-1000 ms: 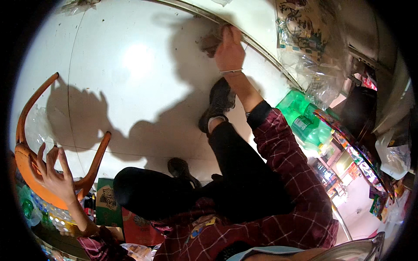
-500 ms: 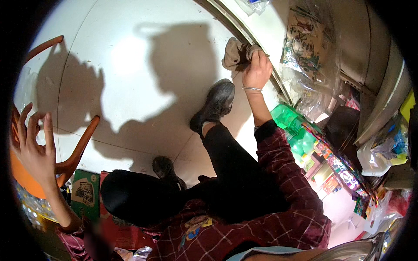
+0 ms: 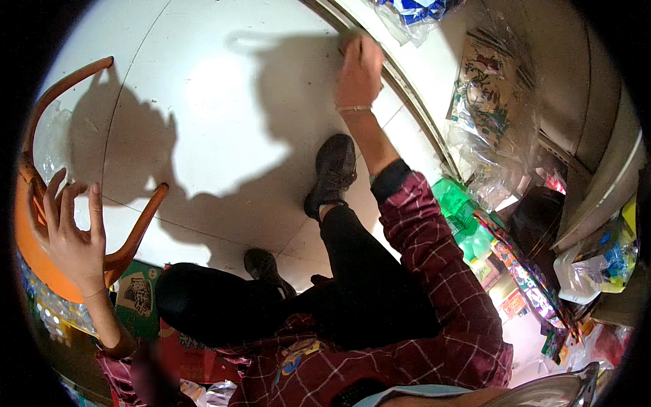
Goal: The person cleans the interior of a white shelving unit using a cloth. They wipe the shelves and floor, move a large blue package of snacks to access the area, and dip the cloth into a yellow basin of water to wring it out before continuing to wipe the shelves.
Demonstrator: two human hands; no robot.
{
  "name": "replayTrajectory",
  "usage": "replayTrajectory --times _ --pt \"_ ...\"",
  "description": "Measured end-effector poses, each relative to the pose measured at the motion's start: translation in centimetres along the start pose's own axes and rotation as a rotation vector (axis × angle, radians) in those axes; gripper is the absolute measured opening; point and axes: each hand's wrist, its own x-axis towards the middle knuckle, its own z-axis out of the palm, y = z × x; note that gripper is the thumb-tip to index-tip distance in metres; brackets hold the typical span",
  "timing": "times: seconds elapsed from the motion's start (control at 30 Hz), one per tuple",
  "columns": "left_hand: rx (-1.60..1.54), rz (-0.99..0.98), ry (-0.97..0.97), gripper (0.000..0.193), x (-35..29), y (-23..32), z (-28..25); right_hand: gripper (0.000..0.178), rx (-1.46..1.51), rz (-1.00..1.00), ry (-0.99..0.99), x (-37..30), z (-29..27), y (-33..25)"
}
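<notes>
My right hand (image 3: pixel 359 68) reaches far forward and presses down on the white tiled floor (image 3: pixel 203 81), next to a metal floor strip (image 3: pixel 413 108). It is closed over a greyish cloth (image 3: pixel 346 42), of which only an edge shows past the fingers. My left hand (image 3: pixel 68 234) is raised at the left with fingers spread and holds nothing; it hovers just above the seat of an orange chair (image 3: pixel 37 271). My legs in black trousers and two black shoes (image 3: pixel 332 173) are folded below me.
The chair's curved orange frame (image 3: pixel 64 85) arcs over the floor at left. Green packets (image 3: pixel 461 210), colourful boxed goods (image 3: pixel 522 278) and clear plastic bags of wares (image 3: pixel 488 95) crowd the right side. Bottles in plastic wrap (image 3: pixel 47 315) lie at lower left.
My right hand with the cloth has slid along the floor beside the strip, and the cloth is now mostly hidden under it. My left hand stays raised and open by the chair.
</notes>
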Motion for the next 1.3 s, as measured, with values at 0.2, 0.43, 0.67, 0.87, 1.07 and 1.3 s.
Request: replayTrajectory --times 0.2,0.43,0.67,0.87,1.07,1.3 --pt "-0.046 -0.001 0.017 0.017 0.7 0.8 -0.1 0.023 -0.085 -0.26 0.335 6.1 2.3 -3.0" --pt "-0.13 -0.072 0.077 0.017 0.8 1.9 -2.0 0.018 0.068 -0.161 0.065 3.3 -3.4 -1.2" --pt "-0.274 -0.163 0.129 0.021 1.0 2.4 -2.6 0.031 0.02 0.025 -0.075 -1.0 -6.5 3.3" --pt "-0.258 -0.172 0.159 0.019 -0.2 0.9 -3.1 0.041 -0.024 0.103 -0.072 -3.8 -5.4 2.6" --pt "-0.472 -0.191 0.222 0.033 0.3 0.4 -3.7 0.038 0.036 0.103 -0.045 -4.0 -4.9 3.6" --pt "-0.262 -0.525 0.312 0.047 -0.6 -5.9 0.8 0.044 -0.056 0.052 -0.103 -5.3 -2.9 5.0"
